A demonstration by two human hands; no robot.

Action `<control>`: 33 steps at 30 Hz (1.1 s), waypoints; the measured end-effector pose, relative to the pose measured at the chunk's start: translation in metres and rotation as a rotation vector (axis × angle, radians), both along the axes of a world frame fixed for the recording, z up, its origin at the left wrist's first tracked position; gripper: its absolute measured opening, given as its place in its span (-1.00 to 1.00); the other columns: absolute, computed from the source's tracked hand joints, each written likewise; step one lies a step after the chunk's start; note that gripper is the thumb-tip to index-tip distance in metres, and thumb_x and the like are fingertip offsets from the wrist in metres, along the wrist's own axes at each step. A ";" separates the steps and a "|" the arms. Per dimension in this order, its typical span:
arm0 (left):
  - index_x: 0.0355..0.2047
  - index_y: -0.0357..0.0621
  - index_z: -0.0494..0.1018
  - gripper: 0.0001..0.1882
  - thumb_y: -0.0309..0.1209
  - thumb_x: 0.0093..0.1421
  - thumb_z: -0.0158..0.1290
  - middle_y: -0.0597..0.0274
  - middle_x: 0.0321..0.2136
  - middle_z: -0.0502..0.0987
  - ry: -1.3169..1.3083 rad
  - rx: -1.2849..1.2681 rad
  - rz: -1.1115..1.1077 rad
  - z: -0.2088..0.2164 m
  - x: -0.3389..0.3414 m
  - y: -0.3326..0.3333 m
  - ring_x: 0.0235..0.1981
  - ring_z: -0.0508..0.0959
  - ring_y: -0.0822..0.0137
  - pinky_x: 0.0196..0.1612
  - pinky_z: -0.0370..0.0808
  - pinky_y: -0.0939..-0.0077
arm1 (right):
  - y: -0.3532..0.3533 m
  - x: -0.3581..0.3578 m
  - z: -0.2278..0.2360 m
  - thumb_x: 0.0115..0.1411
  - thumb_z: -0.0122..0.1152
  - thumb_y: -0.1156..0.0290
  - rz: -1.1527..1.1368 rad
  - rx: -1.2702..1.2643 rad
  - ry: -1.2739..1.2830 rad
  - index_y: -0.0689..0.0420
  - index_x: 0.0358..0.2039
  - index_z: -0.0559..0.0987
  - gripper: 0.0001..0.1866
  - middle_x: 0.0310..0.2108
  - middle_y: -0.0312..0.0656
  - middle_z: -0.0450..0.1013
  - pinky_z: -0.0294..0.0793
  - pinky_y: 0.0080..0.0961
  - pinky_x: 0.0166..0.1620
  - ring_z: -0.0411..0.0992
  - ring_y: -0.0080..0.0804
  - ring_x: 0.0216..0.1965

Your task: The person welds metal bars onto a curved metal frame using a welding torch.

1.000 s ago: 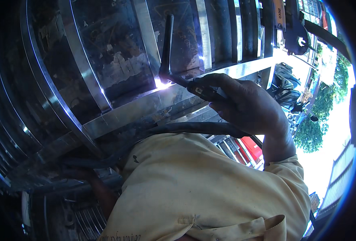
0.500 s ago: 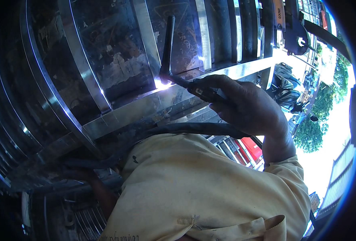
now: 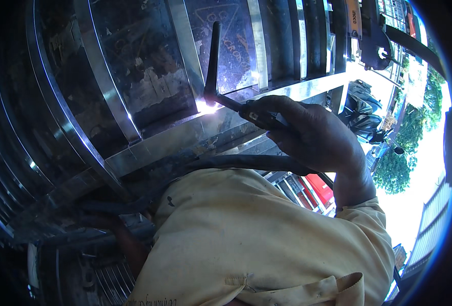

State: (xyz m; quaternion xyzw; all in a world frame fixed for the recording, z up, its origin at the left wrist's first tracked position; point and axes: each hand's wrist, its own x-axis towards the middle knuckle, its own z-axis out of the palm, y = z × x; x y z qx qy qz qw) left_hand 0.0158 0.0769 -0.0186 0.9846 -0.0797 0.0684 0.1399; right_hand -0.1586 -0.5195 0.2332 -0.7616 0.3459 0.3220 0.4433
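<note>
Torch [image 3: 213,61]: upper middle of the frame, its head beside the bright glow [image 3: 206,107] where a bar [image 3: 186,46] meets the rail [image 3: 169,135].
Right hand [image 3: 320,133]: right of centre, fingers wrapped round the torch handle.
Left hand [image 3: 97,219]: lower left, too dark to tell its grip.
Welding: seemingly under way; the next move calls for a steady torch gap.

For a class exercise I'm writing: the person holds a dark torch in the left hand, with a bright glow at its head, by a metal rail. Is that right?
The hand is wrong: the head view shows the torch in the right hand. The bright glow by the metal rail stands.
</note>
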 end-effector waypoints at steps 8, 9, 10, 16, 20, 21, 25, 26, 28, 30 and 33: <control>0.36 -0.31 0.13 -0.32 -0.23 0.37 0.09 -0.23 0.28 0.27 -0.185 0.467 -0.161 -0.018 0.001 0.038 0.26 0.38 -0.09 0.36 0.31 0.06 | 0.001 0.008 0.008 0.34 0.17 0.38 -0.005 -0.026 0.000 -0.02 0.17 0.43 -0.61 -0.27 0.03 0.62 0.62 -0.07 -0.21 0.65 0.02 -0.25; 0.36 -0.31 0.13 -0.30 -0.21 0.36 0.11 -0.23 0.28 0.27 -0.221 0.549 -0.186 -0.023 0.001 0.055 0.26 0.37 -0.10 0.36 0.31 0.06 | 0.001 0.008 0.008 0.34 0.17 0.38 -0.001 -0.023 -0.003 -0.02 0.17 0.43 -0.61 -0.27 0.03 0.62 0.62 -0.07 -0.21 0.65 0.02 -0.25; 0.37 -0.31 0.12 -0.28 -0.20 0.35 0.13 -0.24 0.28 0.26 -0.257 0.632 -0.211 -0.027 0.001 0.071 0.26 0.37 -0.11 0.36 0.30 0.06 | 0.000 0.009 0.008 0.34 0.17 0.39 0.007 -0.014 0.009 -0.02 0.17 0.43 -0.61 -0.27 0.03 0.62 0.62 -0.07 -0.22 0.65 0.03 -0.24; 0.37 -0.31 0.12 -0.25 -0.19 0.33 0.14 -0.24 0.28 0.26 -0.208 0.604 -0.190 -0.035 -0.001 0.072 0.26 0.37 -0.12 0.36 0.30 0.05 | 0.002 -0.002 0.000 0.34 0.17 0.41 0.045 -0.034 -0.094 -0.03 0.18 0.42 -0.60 -0.29 0.00 0.61 0.63 -0.08 -0.22 0.65 0.03 -0.27; 0.37 -0.31 0.11 -0.23 -0.18 0.32 0.16 -0.24 0.28 0.26 -0.170 0.581 -0.175 -0.036 -0.005 0.064 0.27 0.36 -0.12 0.36 0.30 0.05 | 0.009 -0.007 -0.003 0.28 0.30 0.45 0.027 -0.167 -0.209 0.00 0.15 0.46 -0.57 -0.40 -0.12 0.63 0.58 -0.27 -0.40 0.66 -0.15 -0.42; 0.37 -0.31 0.11 -0.23 -0.18 0.32 0.16 -0.24 0.28 0.26 -0.159 0.575 -0.172 -0.036 -0.006 0.062 0.27 0.36 -0.13 0.36 0.30 0.05 | 0.007 -0.005 0.000 0.28 0.30 0.45 0.024 -0.169 -0.207 0.00 0.15 0.46 -0.57 -0.40 -0.12 0.63 0.58 -0.27 -0.40 0.66 -0.15 -0.42; 0.38 -0.31 0.10 -0.21 -0.17 0.30 0.17 -0.24 0.28 0.25 -0.123 0.568 -0.143 -0.032 -0.014 0.060 0.27 0.36 -0.13 0.36 0.30 0.05 | 0.002 0.005 0.008 0.34 0.22 0.35 0.001 -0.041 -0.003 -0.02 0.19 0.40 -0.57 -0.31 -0.02 0.63 0.62 -0.10 -0.26 0.66 0.00 -0.30; 0.38 -0.31 0.10 -0.20 -0.17 0.30 0.18 -0.24 0.28 0.25 -0.114 0.565 -0.135 -0.029 -0.019 0.056 0.27 0.36 -0.13 0.36 0.30 0.05 | 0.003 0.006 0.008 0.34 0.23 0.33 0.022 -0.039 0.000 -0.02 0.20 0.39 -0.56 -0.31 -0.01 0.63 0.62 -0.11 -0.26 0.66 -0.01 -0.30; 0.38 -0.31 0.10 -0.19 -0.16 0.29 0.18 -0.24 0.28 0.25 -0.094 0.563 -0.117 -0.027 -0.020 0.061 0.27 0.36 -0.14 0.36 0.30 0.05 | 0.006 0.000 0.000 0.31 0.27 0.40 0.034 -0.071 -0.107 0.01 0.18 0.42 -0.56 -0.38 -0.07 0.62 0.57 -0.21 -0.36 0.65 -0.12 -0.38; 0.38 -0.31 0.10 -0.18 -0.16 0.28 0.19 -0.24 0.28 0.25 -0.078 0.549 -0.110 -0.030 -0.019 0.058 0.27 0.36 -0.14 0.36 0.30 0.05 | 0.008 -0.005 -0.001 0.27 0.31 0.46 0.035 -0.116 -0.214 0.05 0.16 0.45 -0.55 -0.46 -0.12 0.61 0.52 -0.31 -0.46 0.64 -0.23 -0.47; 0.38 -0.31 0.09 -0.17 -0.15 0.27 0.20 -0.24 0.28 0.25 -0.050 0.537 -0.090 -0.029 -0.022 0.053 0.27 0.36 -0.14 0.36 0.30 0.04 | 0.009 -0.003 -0.002 0.27 0.31 0.48 0.016 -0.102 -0.241 0.07 0.16 0.45 -0.55 -0.47 -0.12 0.61 0.51 -0.31 -0.47 0.64 -0.25 -0.48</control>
